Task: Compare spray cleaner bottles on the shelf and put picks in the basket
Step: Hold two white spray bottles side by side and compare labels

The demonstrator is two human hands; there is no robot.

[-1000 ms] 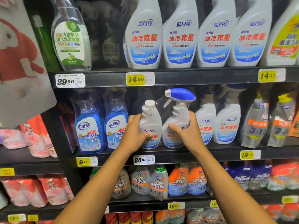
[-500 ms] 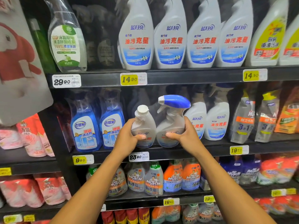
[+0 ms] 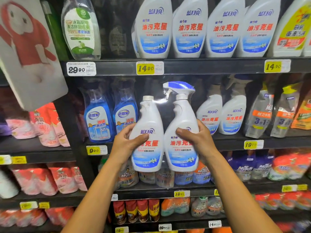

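Observation:
A clear-wrapped twin pack of white cleaner bottles is held upright in front of the middle shelf. Its left part is a refill bottle point(image 3: 148, 120) with a plain white cap. Its right part is a spray bottle point(image 3: 182, 115) with a blue and white trigger. My left hand point(image 3: 127, 140) grips the refill bottle from the left, thumb across its label. My right hand point(image 3: 198, 140) grips the spray bottle from the right, thumb on its front. No basket is in view.
Shelf edges with price tags point(image 3: 145, 68) run across the view. White spray bottles point(image 3: 190, 29) of the same brand fill the top shelf, and two more point(image 3: 220, 115) stand to the right. Blue glass cleaner bottles point(image 3: 99, 118) stand left, and orange Mr Muscle bottles point(image 3: 200, 174) sit below.
Both hands have lifted the twin pack off the middle shelf and drawn it toward me. It now hangs in front of the shelf edge, with its labels facing me.

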